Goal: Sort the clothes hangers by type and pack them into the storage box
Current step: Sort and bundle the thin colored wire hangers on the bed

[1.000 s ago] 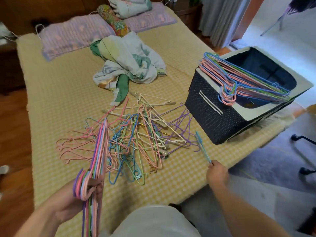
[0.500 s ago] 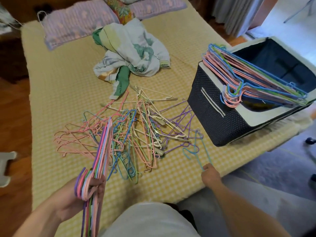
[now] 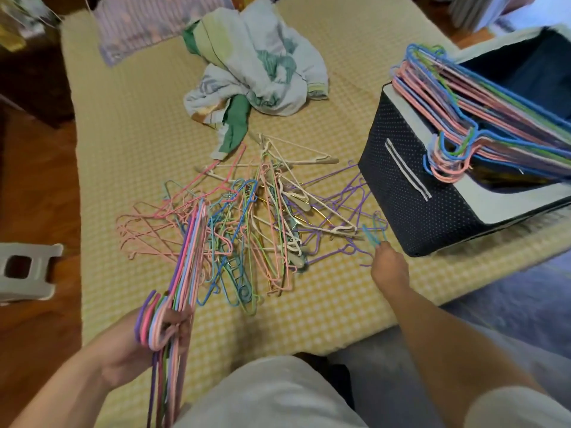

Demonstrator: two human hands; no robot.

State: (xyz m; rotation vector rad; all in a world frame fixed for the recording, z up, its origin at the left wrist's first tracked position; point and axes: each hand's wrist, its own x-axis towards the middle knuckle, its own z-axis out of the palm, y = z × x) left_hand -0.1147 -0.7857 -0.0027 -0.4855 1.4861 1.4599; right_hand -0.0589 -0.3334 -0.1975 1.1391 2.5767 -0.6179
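A tangled pile of coloured wire hangers (image 3: 256,223) lies on the yellow checked bed, with pink, blue, green, purple and cream ones mixed. My left hand (image 3: 133,344) grips a stacked bundle of hangers (image 3: 185,267) by the hooks, near the bed's front edge. My right hand (image 3: 387,264) pinches a light blue hanger (image 3: 372,234) at the right side of the pile. A dark blue storage box (image 3: 432,211) stands at the right, and a stack of sorted hangers (image 3: 482,125) rests across its rim.
A crumpled pale blanket with green parts (image 3: 256,69) lies behind the pile. A striped pillow (image 3: 154,23) is at the head of the bed. A grey plastic stool (image 3: 24,273) stands on the wooden floor at the left.
My right hand has carried the light blue hanger from the open bed in to the right edge of the pile. The left hand still holds its bundle. The view has tilted down.
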